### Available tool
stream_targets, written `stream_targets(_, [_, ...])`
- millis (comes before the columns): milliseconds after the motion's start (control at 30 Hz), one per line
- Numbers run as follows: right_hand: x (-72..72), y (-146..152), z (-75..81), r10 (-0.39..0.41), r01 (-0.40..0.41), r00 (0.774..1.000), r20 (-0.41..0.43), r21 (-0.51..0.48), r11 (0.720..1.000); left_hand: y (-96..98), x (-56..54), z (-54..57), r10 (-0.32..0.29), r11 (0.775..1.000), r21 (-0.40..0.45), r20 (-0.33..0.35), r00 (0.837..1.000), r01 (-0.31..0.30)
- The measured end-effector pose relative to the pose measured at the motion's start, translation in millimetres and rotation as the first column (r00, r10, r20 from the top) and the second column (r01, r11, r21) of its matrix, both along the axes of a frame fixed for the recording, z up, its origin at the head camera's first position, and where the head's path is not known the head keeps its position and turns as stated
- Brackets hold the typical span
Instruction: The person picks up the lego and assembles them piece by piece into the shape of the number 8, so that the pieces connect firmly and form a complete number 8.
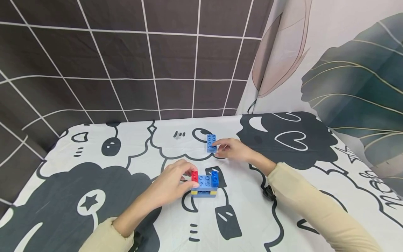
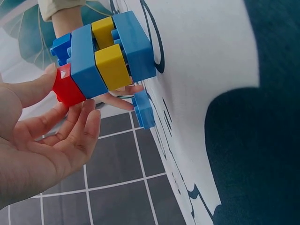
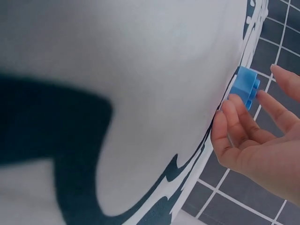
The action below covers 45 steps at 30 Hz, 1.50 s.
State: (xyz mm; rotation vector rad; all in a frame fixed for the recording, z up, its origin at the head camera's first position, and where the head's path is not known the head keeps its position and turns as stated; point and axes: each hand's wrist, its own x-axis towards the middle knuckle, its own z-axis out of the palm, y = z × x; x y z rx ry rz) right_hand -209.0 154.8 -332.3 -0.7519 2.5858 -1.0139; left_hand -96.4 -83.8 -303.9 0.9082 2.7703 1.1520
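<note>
A small block stack stands on the cloth before me: a light blue base brick (image 2: 135,44), two yellow bricks (image 2: 112,67) over it, and a second light blue brick (image 1: 204,181) across them. On top, a red brick (image 2: 69,85) sits at the left end and a dark blue brick (image 1: 215,179) at the right. My left hand (image 1: 172,180) pinches the red brick, thumb on one side and fingers on the other. Farther back, a loose light blue brick (image 1: 211,142) lies studs up. My right hand (image 1: 234,149) reaches it from the right, fingertips at its side and thumb apart.
A white cloth with dark cartoon drawings (image 1: 176,224) covers the table. Behind it hangs a dark gridded curtain (image 1: 173,52), with a leaf-patterned curtain (image 1: 352,87) to the right. A black strap (image 1: 269,192) shows by the right sleeve.
</note>
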Motion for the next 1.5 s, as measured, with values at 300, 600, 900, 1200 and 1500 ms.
stream_targets(300, [2.1, 4.9, 0.4, -0.007, 0.008, 1.0, -0.019, 0.034, 0.999, 0.6, 0.2, -0.2, 0.004, 1.0, -0.002, 0.003, 1.0, -0.004])
stream_targets(600, [-1.4, 39.3, 0.5, -0.024, 0.024, 1.0, -0.002, 0.042, 0.999, 0.4, 0.9, 0.0, 0.002, 1.0, 0.0, 0.001, 1.0, -0.002])
stream_targets(900, [-1.3, 51.0, 1.7, -0.072, 0.072, 0.997, 0.004, 0.005, 0.997, 0.2, 0.9, -0.6, 0.001, 1.0, -0.003, 0.004, 1.0, -0.001])
stream_targets(1200, [-2.5, 48.7, -4.3, -0.094, 0.095, 0.995, -0.025, 0.028, 0.995, 0.2, -0.3, -1.2, -0.006, 1.0, -0.001, 0.008, 1.0, 0.006])
stream_targets(1500, [-2.5, 43.3, -4.0, -0.112, 0.116, 0.992, -0.054, 0.071, 0.991, -0.9, -1.0, -1.1, -0.004, 1.0, -0.005, 0.013, 1.0, 0.004])
